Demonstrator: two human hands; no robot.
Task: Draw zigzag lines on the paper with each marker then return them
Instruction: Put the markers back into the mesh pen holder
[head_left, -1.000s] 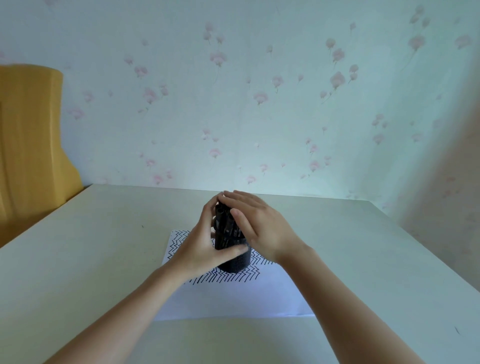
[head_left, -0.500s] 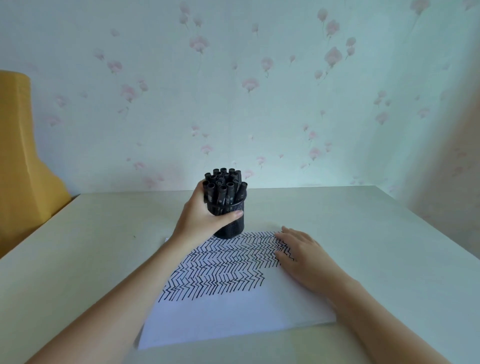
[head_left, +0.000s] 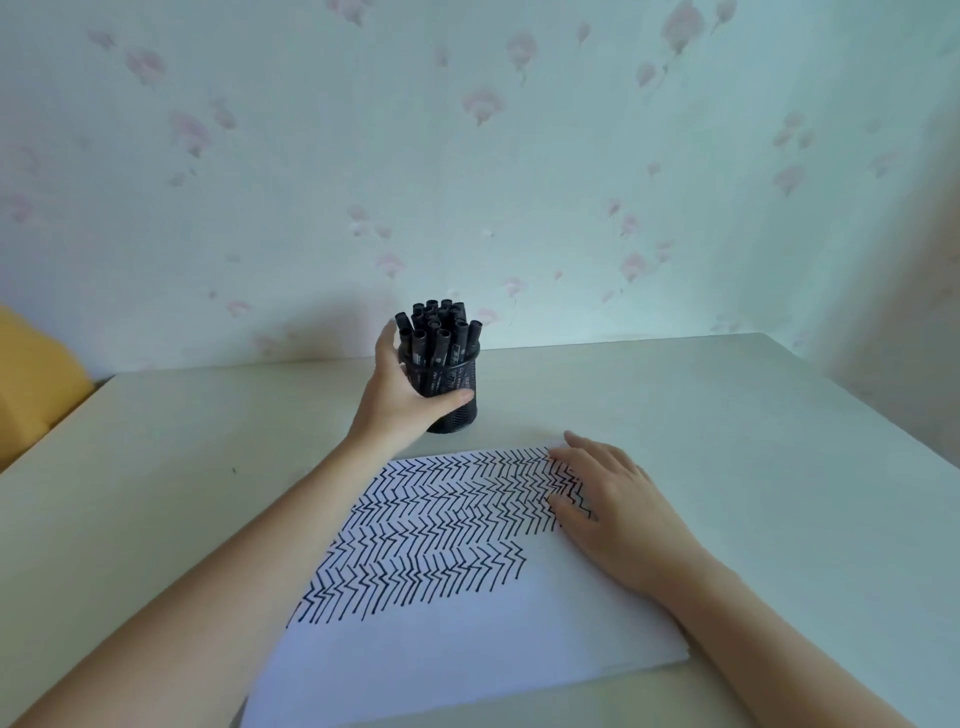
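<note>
Mesh holder (head_left: 451, 410) full of black markers (head_left: 439, 332) gripped by left hand (head_left: 400, 400), beyond paper (head_left: 467, 639). Paper pressed flat by right hand (head_left: 613, 509), fingers spread over zigzag lines (head_left: 441, 530).

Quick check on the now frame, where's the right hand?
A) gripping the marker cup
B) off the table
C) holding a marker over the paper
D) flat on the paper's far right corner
D: the right hand lies with straight fingers on the paper at its far right corner, while the left hand grips the black mesh cup of markers.
</note>
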